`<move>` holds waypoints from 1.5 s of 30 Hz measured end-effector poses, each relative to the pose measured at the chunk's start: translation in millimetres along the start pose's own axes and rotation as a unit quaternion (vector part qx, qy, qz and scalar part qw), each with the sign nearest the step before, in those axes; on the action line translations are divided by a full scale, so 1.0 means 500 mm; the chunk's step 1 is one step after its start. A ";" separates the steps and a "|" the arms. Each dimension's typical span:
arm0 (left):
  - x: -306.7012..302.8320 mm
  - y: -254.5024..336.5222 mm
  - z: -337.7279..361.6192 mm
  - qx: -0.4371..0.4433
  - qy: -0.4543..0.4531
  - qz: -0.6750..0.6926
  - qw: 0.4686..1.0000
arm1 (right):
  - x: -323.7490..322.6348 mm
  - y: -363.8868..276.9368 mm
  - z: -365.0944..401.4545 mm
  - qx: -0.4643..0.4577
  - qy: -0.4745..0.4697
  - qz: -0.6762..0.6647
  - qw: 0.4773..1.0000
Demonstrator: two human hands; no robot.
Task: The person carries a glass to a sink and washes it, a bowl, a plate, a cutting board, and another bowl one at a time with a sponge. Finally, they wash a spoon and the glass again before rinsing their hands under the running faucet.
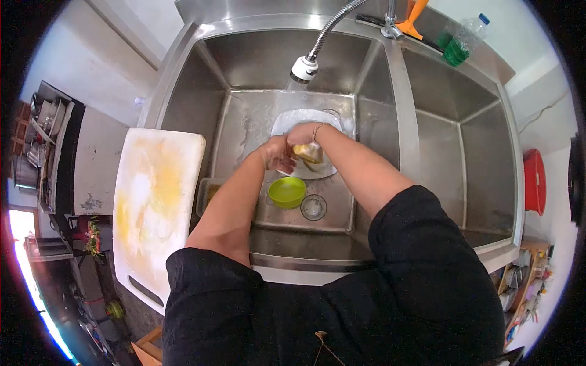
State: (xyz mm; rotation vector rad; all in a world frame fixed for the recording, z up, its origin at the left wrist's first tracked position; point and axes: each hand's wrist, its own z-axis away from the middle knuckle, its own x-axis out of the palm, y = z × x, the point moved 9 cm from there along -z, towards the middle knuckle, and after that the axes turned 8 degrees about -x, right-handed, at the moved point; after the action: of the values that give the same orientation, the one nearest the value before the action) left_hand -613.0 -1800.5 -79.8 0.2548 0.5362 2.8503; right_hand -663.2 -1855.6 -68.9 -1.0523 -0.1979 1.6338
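Observation:
Both my hands are low in the left sink basin, over a white plate-like piece (314,116) lying on the basin floor. My right hand (304,134), with a chain bracelet at its wrist, is curled over a yellow and whitish piece (308,152); its kind is not clear to me. Close beside it, my left hand (279,154) has its fingers apart and slightly blurred. A bright green bowl (287,193) sits just below my hands in the view, with a clear glass (313,207) to its right.
Above the hands hangs a flexible tap with a white head (304,68), water running from it. A stained white cutting board (155,207) covers the left edge. A clear container (209,190) is partly behind my left arm. A bottle with green liquid (464,43) stands behind the right basin (439,171).

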 end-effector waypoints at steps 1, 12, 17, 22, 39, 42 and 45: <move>0.022 0.015 -0.008 0.039 -0.110 0.072 0.991 | -0.007 -0.015 0.006 -0.003 0.003 -0.007 1.000; 0.040 0.085 0.028 0.117 -0.118 0.004 0.986 | -0.198 -0.044 0.160 -0.012 0.411 -0.087 0.907; 0.065 0.106 0.097 0.153 -0.109 -0.083 0.979 | -0.152 -0.056 0.185 0.079 0.352 -0.043 0.932; 0.101 0.133 0.080 0.178 -0.041 -0.126 0.975 | -0.170 0.041 0.246 0.178 0.524 -0.069 0.830; -0.002 0.188 0.149 0.339 0.139 -0.247 0.897 | -0.170 -0.059 0.183 0.063 0.354 -0.003 0.933; 0.003 0.209 0.124 0.385 0.161 -0.281 0.865 | -0.185 -0.032 0.223 0.130 0.434 -0.015 0.891; 0.034 0.209 0.130 0.384 0.182 -0.279 0.861 | -0.190 0.153 0.128 0.083 0.460 -0.068 0.881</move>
State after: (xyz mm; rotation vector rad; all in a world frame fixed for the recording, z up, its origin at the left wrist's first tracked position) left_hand -635.5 -1869.3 21.3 -0.2896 1.5260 1.9902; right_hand -765.1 -1939.4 -28.5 -1.5203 0.4861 0.8614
